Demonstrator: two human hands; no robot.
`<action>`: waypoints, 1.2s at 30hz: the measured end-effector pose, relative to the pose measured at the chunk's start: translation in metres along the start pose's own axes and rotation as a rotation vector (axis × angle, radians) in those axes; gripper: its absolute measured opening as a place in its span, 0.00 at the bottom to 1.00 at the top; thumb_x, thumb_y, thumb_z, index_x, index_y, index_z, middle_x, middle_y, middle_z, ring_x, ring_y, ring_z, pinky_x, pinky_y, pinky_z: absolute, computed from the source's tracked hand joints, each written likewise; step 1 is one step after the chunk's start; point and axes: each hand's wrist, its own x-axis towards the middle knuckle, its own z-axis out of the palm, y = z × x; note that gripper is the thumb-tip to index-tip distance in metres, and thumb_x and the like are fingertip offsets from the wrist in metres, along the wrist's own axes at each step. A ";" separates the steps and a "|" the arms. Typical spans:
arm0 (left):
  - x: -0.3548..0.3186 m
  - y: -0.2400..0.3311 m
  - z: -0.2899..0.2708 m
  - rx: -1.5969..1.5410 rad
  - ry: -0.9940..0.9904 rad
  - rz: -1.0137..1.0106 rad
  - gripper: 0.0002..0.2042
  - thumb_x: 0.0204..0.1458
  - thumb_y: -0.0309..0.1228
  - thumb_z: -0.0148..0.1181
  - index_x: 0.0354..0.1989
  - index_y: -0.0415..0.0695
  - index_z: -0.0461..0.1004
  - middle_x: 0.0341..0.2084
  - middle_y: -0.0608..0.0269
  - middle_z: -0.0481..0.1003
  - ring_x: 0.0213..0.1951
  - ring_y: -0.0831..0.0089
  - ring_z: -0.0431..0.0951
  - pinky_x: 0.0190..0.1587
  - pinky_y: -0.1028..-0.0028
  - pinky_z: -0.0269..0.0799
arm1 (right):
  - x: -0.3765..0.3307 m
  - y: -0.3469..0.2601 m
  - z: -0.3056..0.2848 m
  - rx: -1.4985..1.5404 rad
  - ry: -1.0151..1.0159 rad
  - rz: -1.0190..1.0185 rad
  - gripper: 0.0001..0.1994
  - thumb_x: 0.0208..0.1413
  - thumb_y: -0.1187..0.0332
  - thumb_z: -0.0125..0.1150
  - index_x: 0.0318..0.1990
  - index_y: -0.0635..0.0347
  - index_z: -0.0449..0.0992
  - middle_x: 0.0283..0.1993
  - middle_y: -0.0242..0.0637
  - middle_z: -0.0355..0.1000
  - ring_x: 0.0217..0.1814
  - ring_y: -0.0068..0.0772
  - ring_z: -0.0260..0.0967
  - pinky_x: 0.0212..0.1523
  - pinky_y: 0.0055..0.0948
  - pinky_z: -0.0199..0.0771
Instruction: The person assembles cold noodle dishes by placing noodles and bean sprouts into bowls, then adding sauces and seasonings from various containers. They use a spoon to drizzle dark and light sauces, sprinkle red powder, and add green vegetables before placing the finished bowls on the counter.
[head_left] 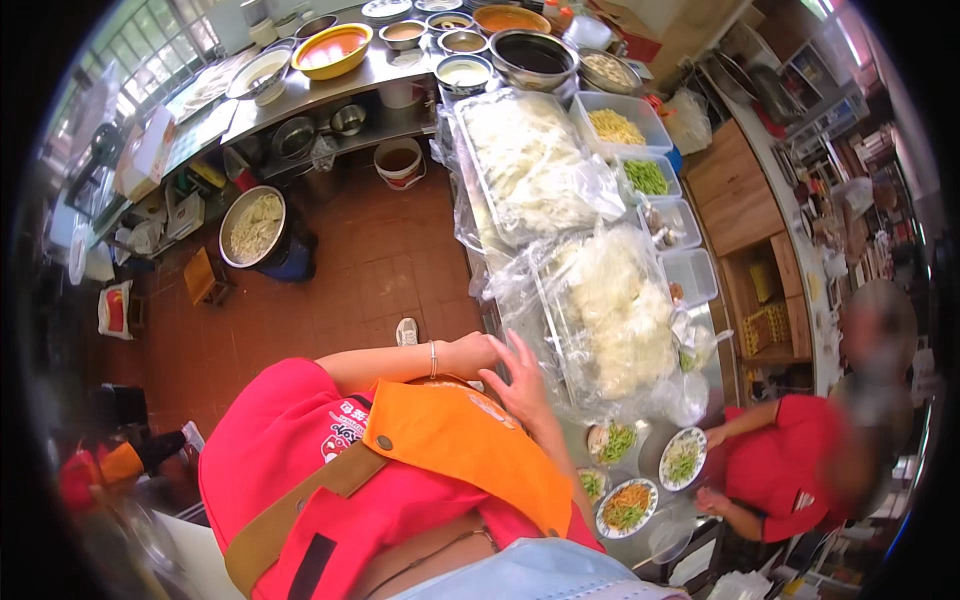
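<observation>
Kitchen, red-tiled floor, long steel worktop running near to far. Near end: round plates of shredded vegetables. Right hand open, fingers spread, resting against crinkled clear plastic over the near tray of white noodles; grasps nothing. Left hand loosely curled beside it; grip unclear. Judged step: portioning noodles; next needs the film lifted. Farther: second noodle tray, steel bowls.

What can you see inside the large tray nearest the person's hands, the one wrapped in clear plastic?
The plastic-wrapped tray holds a heap of pale white noodles. The crinkled clear plastic covers them, and its glare blurs detail. The tray's bottom is hidden under the heap. The right hand rests at the plastic's edge.
</observation>
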 end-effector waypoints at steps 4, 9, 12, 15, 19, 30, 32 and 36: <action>-0.030 -0.051 -0.008 -0.240 0.299 0.110 0.24 0.50 0.39 0.58 0.57 0.52 0.70 0.57 0.56 0.68 0.60 0.55 0.66 0.56 0.58 0.68 | 0.073 -0.032 0.024 -0.066 -0.130 -0.259 0.19 0.54 0.56 0.63 0.51 0.53 0.76 0.64 0.47 0.62 0.68 0.53 0.54 0.65 0.47 0.56; -0.080 -0.082 -0.101 -0.288 0.331 -0.080 0.21 0.50 0.36 0.59 0.55 0.48 0.72 0.51 0.52 0.73 0.53 0.53 0.72 0.55 0.59 0.69 | 0.151 -0.057 0.037 -0.161 -0.019 -0.364 0.12 0.54 0.61 0.63 0.42 0.56 0.78 0.60 0.46 0.67 0.65 0.51 0.59 0.63 0.45 0.59; -0.107 -0.111 -0.146 -0.309 0.445 -0.236 0.20 0.53 0.34 0.59 0.53 0.40 0.71 0.47 0.47 0.75 0.50 0.53 0.74 0.54 0.62 0.70 | 0.181 -0.048 0.044 -0.126 0.097 -0.190 0.12 0.56 0.62 0.61 0.41 0.61 0.76 0.58 0.49 0.67 0.62 0.53 0.62 0.61 0.44 0.63; -0.134 -0.148 -0.189 -0.322 0.409 -0.394 0.19 0.55 0.32 0.58 0.55 0.39 0.71 0.50 0.48 0.74 0.53 0.55 0.73 0.55 0.64 0.69 | 0.200 -0.029 0.033 -0.080 0.346 0.051 0.16 0.59 0.64 0.58 0.50 0.64 0.72 0.58 0.51 0.67 0.58 0.49 0.67 0.57 0.39 0.68; -0.152 -0.188 -0.218 -0.282 0.376 -0.450 0.19 0.54 0.31 0.59 0.54 0.39 0.71 0.49 0.50 0.75 0.53 0.55 0.73 0.56 0.64 0.69 | 0.224 0.017 -0.004 0.339 0.638 0.466 0.14 0.62 0.66 0.56 0.52 0.62 0.72 0.51 0.42 0.74 0.51 0.33 0.73 0.54 0.28 0.71; -0.083 -0.193 -0.267 -0.292 0.411 -0.187 0.04 0.50 0.21 0.59 0.34 0.38 0.73 0.37 0.54 0.76 0.43 0.55 0.76 0.47 0.66 0.71 | 0.165 0.086 -0.139 0.370 1.752 0.368 0.11 0.62 0.67 0.54 0.47 0.65 0.69 0.47 0.41 0.72 0.43 0.34 0.72 0.41 0.30 0.74; -0.062 -0.196 -0.274 -0.302 0.367 -0.187 0.04 0.51 0.21 0.58 0.35 0.38 0.73 0.36 0.54 0.76 0.41 0.56 0.77 0.44 0.68 0.72 | 0.117 0.118 -0.135 0.374 1.869 0.605 0.13 0.61 0.64 0.57 0.46 0.65 0.69 0.44 0.40 0.71 0.40 0.32 0.72 0.37 0.29 0.73; -0.010 -0.198 -0.290 -0.329 0.258 -0.121 0.05 0.52 0.21 0.58 0.36 0.38 0.74 0.35 0.53 0.76 0.38 0.55 0.77 0.40 0.68 0.73 | 0.068 0.153 -0.085 0.659 1.606 1.117 0.17 0.57 0.59 0.64 0.41 0.66 0.69 0.39 0.41 0.71 0.36 0.30 0.70 0.35 0.28 0.73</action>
